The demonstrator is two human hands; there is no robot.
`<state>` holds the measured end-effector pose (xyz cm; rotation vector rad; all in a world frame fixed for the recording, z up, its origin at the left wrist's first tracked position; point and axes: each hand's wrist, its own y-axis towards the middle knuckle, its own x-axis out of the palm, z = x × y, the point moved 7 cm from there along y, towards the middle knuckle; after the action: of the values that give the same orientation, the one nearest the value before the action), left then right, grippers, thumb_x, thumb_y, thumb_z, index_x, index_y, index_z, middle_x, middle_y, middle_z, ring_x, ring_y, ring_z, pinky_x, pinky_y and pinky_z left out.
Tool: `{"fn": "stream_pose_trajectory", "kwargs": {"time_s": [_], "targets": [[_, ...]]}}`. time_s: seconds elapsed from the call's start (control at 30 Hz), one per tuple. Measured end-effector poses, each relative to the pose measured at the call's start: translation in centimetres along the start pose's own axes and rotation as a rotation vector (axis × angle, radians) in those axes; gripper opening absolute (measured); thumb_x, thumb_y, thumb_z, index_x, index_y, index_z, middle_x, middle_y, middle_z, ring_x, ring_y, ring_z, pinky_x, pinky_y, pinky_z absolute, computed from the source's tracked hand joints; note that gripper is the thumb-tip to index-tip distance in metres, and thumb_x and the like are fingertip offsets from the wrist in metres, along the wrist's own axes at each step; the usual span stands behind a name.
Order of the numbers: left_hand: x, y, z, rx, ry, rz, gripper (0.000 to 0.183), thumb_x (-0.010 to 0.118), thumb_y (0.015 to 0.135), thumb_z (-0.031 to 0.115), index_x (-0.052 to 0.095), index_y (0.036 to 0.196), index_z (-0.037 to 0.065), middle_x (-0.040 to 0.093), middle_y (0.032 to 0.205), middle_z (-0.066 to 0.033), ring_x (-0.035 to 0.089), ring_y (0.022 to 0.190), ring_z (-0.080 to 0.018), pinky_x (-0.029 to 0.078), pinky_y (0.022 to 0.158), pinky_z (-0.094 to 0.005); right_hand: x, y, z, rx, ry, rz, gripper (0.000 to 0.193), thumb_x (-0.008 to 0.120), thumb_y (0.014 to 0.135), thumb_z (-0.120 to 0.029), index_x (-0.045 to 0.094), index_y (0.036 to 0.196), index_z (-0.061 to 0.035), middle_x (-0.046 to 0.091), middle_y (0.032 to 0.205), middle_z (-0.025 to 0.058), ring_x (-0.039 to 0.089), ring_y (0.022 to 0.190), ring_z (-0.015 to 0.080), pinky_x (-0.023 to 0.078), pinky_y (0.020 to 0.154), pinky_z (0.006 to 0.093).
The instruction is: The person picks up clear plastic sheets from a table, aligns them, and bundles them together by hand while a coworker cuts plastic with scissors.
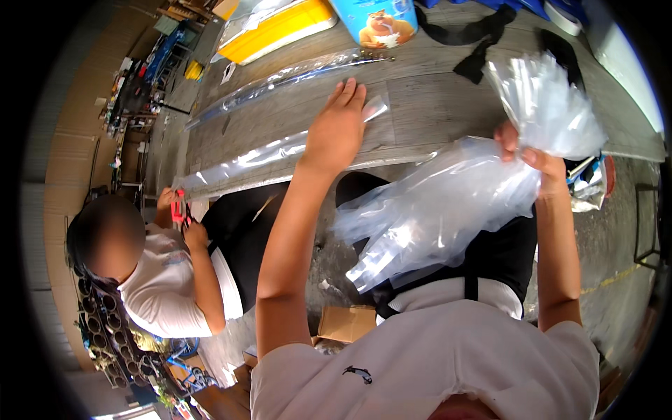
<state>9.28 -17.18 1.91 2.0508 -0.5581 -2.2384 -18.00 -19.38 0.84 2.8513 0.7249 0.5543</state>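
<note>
A bundle of clear bags [448, 203] hangs at centre right, pinched mid-length by the right hand [535, 157] with fingers closed around it, so both ends fan loose. The left hand [336, 129], fingers flat and spread, presses one bag [280, 150] on the tabletop [434, 105], probably to smooth it. At lower left, a co-worker [168, 280] grips something red [178, 208].
</note>
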Motion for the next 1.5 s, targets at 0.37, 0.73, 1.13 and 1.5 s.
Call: {"fn": "stream_pose_trajectory", "kwargs": {"time_s": [0.37, 0.73, 1.13, 1.5], "targets": [[-7.7, 3.0, 13.7, 0.044, -0.540, 0.160, 0.038, 0.039, 0.091, 0.016, 0.048, 0.120, -0.007, 0.048, 0.123, -0.0292, 0.046, 0.113, -0.0465, 0.035, 0.099, -0.0472, 6.0, 0.2, -1.4, 0.239, 0.262, 0.009, 0.059, 0.080, 0.062, -0.007, 0.056, 0.115, -0.0006, 0.062, 0.105, 0.0091, 0.059, 0.097, 0.0182, 0.049, 0.083, 0.0308], [-3.3, -5.8, 9.9, -0.295, -1.083, -0.280, 0.052, 0.041, 0.096, 0.041, 0.050, 0.123, -0.002, 0.054, 0.122, -0.0230, 0.050, 0.114, -0.0355, 0.038, 0.097, -0.0362, 4.2, 0.0, -1.7, 0.127, 0.235, -0.115, 0.040, 0.067, 0.071, -0.013, 0.062, 0.108, 0.0017, 0.065, 0.105, 0.0150, 0.059, 0.104, 0.0233, 0.043, 0.092, 0.0338], [-11.3, -20.5, -11.4, -0.750, 0.375, 0.403, 0.073, 0.078, 0.070, 0.027, 0.044, 0.130, 0.003, 0.048, 0.129, -0.0195, 0.046, 0.119, -0.0337, 0.038, 0.097, -0.0400, -1.4, 0.8, 1.7, -0.076, 0.356, -0.063, 0.036, 0.065, 0.069, -0.025, 0.052, 0.092, -0.0007, 0.043, 0.066, -0.0009, 0.044, 0.077, 0.0154, 0.034, 0.092, 0.0356], [-6.9, -10.8, -18.5, -0.215, 0.301, 0.310, 0.025, 0.044, 0.086, 0.004, 0.061, 0.105, 0.004, 0.063, 0.108, -0.0105, 0.053, 0.115, -0.0265, 0.028, 0.107, -0.0459, -0.5, 1.4, 1.4, -0.045, 0.128, -0.034, 0.046, 0.069, 0.063, -0.030, 0.054, 0.091, 0.0022, 0.044, 0.060, 0.0018, 0.049, 0.072, 0.0192, 0.039, 0.086, 0.0369]]}}
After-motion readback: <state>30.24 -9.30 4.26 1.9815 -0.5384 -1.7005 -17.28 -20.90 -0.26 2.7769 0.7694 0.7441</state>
